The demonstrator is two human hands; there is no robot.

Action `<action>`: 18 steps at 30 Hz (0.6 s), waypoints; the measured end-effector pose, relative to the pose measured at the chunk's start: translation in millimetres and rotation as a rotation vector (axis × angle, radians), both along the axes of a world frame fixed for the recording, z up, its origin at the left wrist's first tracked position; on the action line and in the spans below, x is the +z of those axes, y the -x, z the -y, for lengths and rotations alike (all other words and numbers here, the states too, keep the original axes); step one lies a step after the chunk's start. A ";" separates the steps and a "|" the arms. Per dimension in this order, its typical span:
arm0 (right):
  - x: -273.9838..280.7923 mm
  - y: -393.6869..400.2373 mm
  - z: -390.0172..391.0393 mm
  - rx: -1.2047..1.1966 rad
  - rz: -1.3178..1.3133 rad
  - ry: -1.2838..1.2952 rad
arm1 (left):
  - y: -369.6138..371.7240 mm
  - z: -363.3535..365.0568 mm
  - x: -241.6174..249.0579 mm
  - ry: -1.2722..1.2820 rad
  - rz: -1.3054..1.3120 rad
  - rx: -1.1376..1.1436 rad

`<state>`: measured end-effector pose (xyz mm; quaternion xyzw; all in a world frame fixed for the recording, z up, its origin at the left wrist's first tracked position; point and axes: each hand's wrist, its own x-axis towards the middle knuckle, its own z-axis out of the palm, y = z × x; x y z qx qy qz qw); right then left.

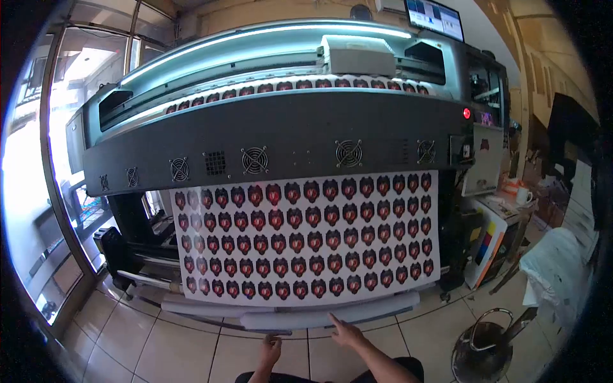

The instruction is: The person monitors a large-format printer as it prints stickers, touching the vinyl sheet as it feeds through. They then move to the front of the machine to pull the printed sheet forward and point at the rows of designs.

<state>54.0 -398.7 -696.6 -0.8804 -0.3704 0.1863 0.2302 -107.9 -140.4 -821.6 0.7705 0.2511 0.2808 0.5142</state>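
Note:
A wide-format printer spans the view in front of me. From its lower edge hangs a white printed sheet, covered in rows of black and red emblems. Below the sheet's bottom edge lies a white roll. My right hand is near that roll, its index finger stretched out toward it; whether the fingertip touches cannot be told. My left hand is lower and to the left, beside a dark bar, with its fingers curled closed. What those fingers hold, if anything, is hidden.
A print carriage sits at the right part of the lit rail. A monitor stands above it. At the right are a small table with a white mug and a dark bucket on the tiled floor. Glass doors line the left.

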 end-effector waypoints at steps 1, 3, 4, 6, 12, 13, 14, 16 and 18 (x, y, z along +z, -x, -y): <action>1.7 3.0 -3.8 -0.031 0.050 0.036 | 2.2 2.8 7.2 0.042 -0.050 -0.034; -1.7 8.7 -8.1 -0.038 0.060 0.056 | 6.4 3.6 -5.2 0.019 -0.074 -0.051; -2.2 9.1 -10.9 -0.052 0.083 0.080 | 6.3 1.8 -12.3 -0.001 -0.084 -0.073; -14.8 4.5 -9.5 -0.061 0.130 0.046 | 10.8 5.0 -5.5 -0.031 -0.149 -0.088; -84.9 -51.8 -13.8 -0.267 -0.013 -0.530 | 18.4 18.8 15.4 0.028 -0.446 -0.313; -81.0 -62.6 -13.7 -0.329 -0.377 -0.626 | 16.1 14.5 -1.1 -0.057 -0.585 -0.470; -74.3 -70.8 -14.2 -0.387 -0.747 -0.709 | 16.6 12.0 -14.8 -0.142 -0.722 -0.625; -44.7 -70.5 -7.8 -0.425 -0.850 -0.786 | 20.1 12.7 -13.3 -0.276 -0.765 -0.825; -29.0 -76.1 -5.5 -0.465 -1.021 -0.952 | 22.7 11.4 -9.0 -0.420 -0.799 -1.020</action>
